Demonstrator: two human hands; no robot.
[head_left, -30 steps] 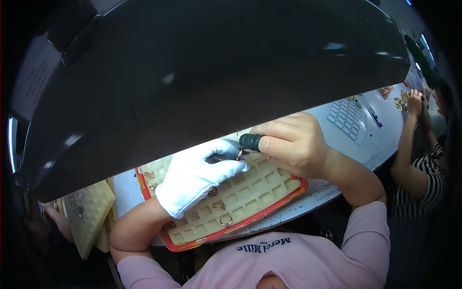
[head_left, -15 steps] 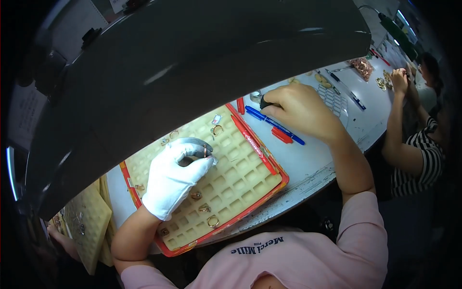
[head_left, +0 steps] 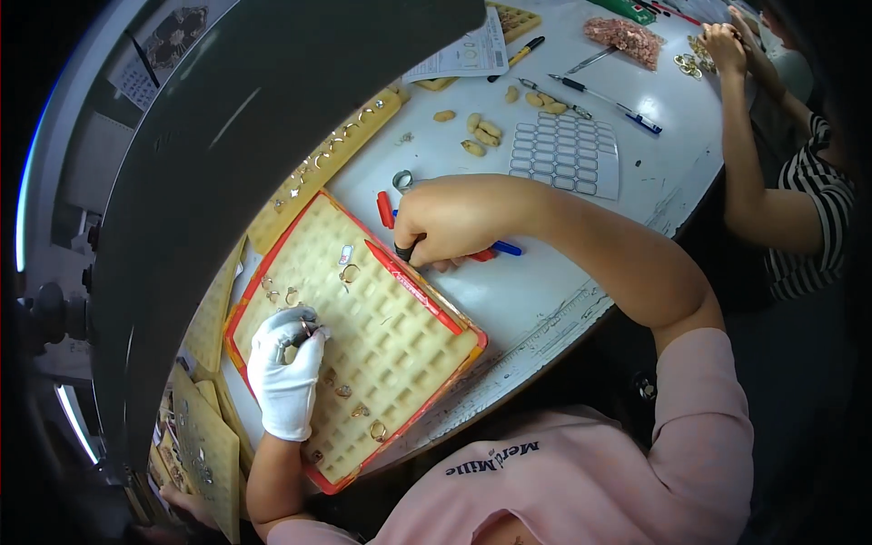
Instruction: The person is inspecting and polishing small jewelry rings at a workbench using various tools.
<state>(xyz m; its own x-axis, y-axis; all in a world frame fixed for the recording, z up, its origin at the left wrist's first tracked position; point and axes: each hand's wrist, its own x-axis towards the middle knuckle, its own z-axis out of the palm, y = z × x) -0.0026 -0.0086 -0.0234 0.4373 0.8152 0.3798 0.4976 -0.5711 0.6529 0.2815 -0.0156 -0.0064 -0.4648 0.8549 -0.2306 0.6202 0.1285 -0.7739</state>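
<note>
My left hand (head_left: 286, 381), in a white glove with grey fingertips, pinches a ring (head_left: 309, 325) above the ring tray (head_left: 400, 354). This tray is pale yellow foam with square pits and a red rim. Several rings stand in its pits, among them a gold ring (head_left: 378, 431) near the front and a ring (head_left: 350, 272) beside a small white tag (head_left: 345, 255). My bare right hand (head_left: 454, 213) is closed at the tray's far right edge, a small black object (head_left: 406, 252) at its fingers. Close to it, a red pen (head_left: 413, 286) lies along the tray.
Beyond my right hand are a small round metal piece (head_left: 402, 180), peanuts (head_left: 481, 132), a sheet of blank labels (head_left: 565, 154) and pens (head_left: 604, 102). Another long foam tray (head_left: 327, 163) holds rings. A dark lamp hood (head_left: 272, 91) hangs over the left. At right, a co-worker's hands (head_left: 724, 50) work near gold pieces.
The view has swung, uncovering more of the table's far side. My right hand has moved from beside the round metal piece toward the tray's edge. My left hand still pinches the ring.
</note>
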